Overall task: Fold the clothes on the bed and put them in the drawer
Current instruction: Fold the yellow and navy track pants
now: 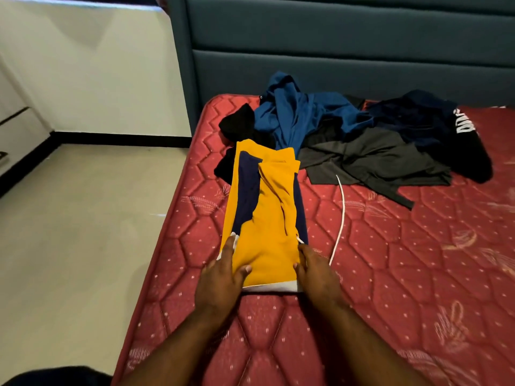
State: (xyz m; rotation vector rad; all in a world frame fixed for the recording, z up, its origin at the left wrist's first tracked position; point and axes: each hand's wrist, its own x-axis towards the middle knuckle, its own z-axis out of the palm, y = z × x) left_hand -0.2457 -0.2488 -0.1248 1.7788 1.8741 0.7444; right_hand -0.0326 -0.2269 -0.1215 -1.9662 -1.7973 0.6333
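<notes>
**Yellow garment folded to a strip, both hands at its near end**

Long, narrow strip of soft yellow-and-navy knit fabric with a white hem point(264, 218), sides already turned in, lying flat on the red quilted mattress point(390, 274) close to its left edge, running from near the front towards the headboard. Likely light and limp: no stiffness of its own, bound to sag and spill open if lifted by one point. A loose inner fold stands up along the middle, ready to slip. Best taken at the near white hem with both hands, one at each corner, then carried over towards the far end to halve the length; a flat palm under the finished bundle for the trip to the drawer.

Left hand point(223, 274) laid on the near left corner, fingers straight and together along the side edge, thumb resting on top of the cloth. Right hand point(315, 270) at the near right corner, fingers fairly straight and close together against the side; whether any fingertip is tucked under the cloth cannot be told.

A thin white cord point(341, 215) trailing on the mattress just beside the right edge of the strip, perhaps a drawstring, liable to snag.

Beyond the far end, touching it: a black piece point(239, 125), a crumpled blue garment point(295, 118), a dark grey one point(367, 157), and a navy one with white lettering point(434, 123), all unfolded, heaped towards the teal padded headboard point(334, 51). No drawer certainly in view.
</notes>
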